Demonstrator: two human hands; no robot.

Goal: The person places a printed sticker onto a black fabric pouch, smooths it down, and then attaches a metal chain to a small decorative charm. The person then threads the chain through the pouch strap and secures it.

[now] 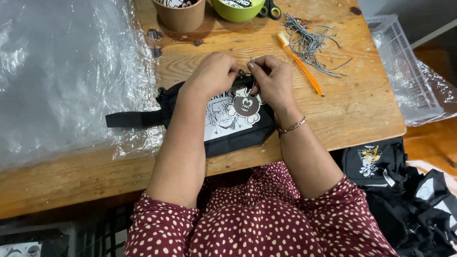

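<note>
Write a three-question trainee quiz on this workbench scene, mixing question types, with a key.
1. True or false: the left hand and right hand meet at the top edge of the black pouch.
2. What lies right of the hands? A) orange tool B) hammer C) tape roll
3. Fill in: the loose black-and-white cords lie beside the ____ tool.

Key: 1 true; 2 A; 3 orange. The scissors sit by the green bowl, beside the brown cup.
</note>
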